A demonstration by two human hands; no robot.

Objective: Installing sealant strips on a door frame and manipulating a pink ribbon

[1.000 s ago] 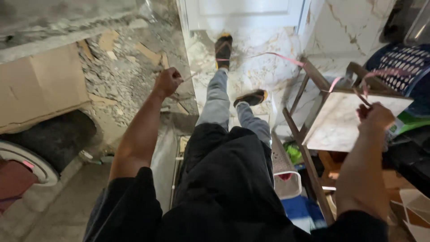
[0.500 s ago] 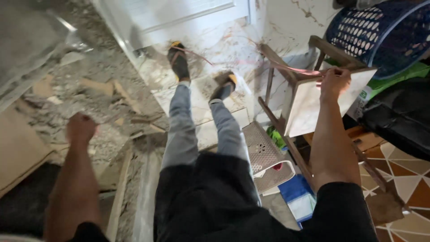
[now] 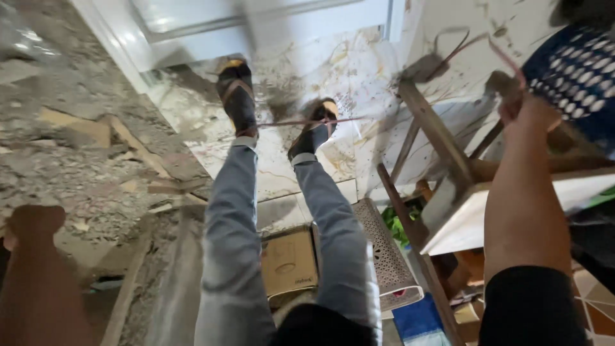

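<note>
My right hand (image 3: 524,107) is closed around a thin pink cord (image 3: 477,43) above a wooden trestle (image 3: 435,131) that carries a white board (image 3: 474,214). The cord loops up and left from that hand, blurred by motion. Down at the lower left, my left hand (image 3: 33,222) is a closed fist over the rubble, and no cord shows in it. A thin string (image 3: 301,121) runs across my ankles. My legs in grey jeans (image 3: 234,224) reach forward, ending in dark sandals (image 3: 236,96) on a marbled tile floor (image 3: 346,70).
Broken rubble and wood strips (image 3: 83,147) cover the left side. A white door (image 3: 256,25) stands ahead. A cardboard box (image 3: 288,261) and a perforated white panel (image 3: 387,250) lie under my legs. A blue perforated basket (image 3: 576,70) sits at the right.
The view has swung down and closer. My left fist dropped to the lower left. My right hand stays at the trestle top with the cord.
</note>
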